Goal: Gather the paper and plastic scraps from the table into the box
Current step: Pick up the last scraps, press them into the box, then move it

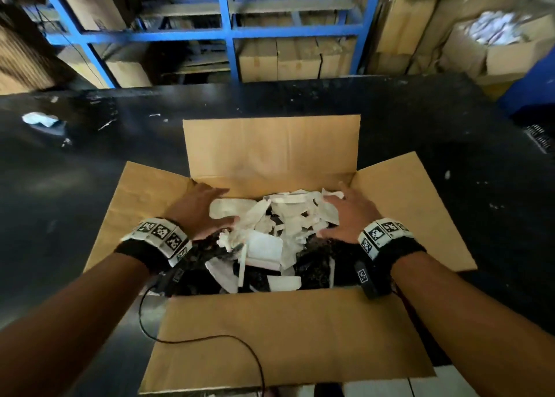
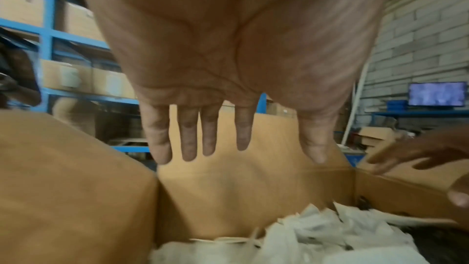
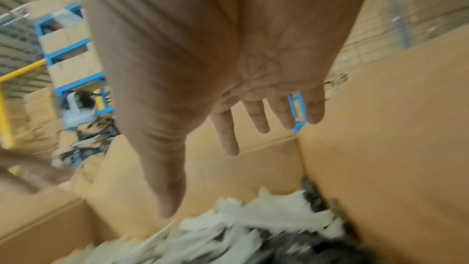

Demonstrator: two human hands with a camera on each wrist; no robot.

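Head view: an open box [image 1: 270, 330] stands on a dark table [image 1: 60, 201], flaps splayed outward, its long axis running left to right across the view and its mouth facing up. Inside lies a heap of scraps [image 1: 279, 231], white paper strips mixed with dark pieces, lying at all angles with no common direction. The left hand [image 1: 201, 213] and right hand [image 1: 348, 216] hover palm down over the heap, one at each side of the opening, fingers spread and holding nothing. A crumpled piece [image 1: 40, 119] and small white flecks lie on the table at far left, well apart from the box. Left wrist view: the left hand [image 2: 228, 57] shows a bare palm with straight, parted fingers [image 2: 189, 138] above the scraps [image 2: 291, 238], empty; the far wall of the box [image 2: 228, 188] rises behind. Right wrist view: the right hand [image 3: 215, 67] is likewise flat and empty, fingers [image 3: 228, 136] extended over the blurred scraps [image 3: 228, 228]; whether either hand touches the heap cannot be told. Judgement: the step in hand is the drop of a gathered load into the box, and the task looks nearly done. The next move calls for a reach to the far left of the table to gather the crumpled piece and the flecks.
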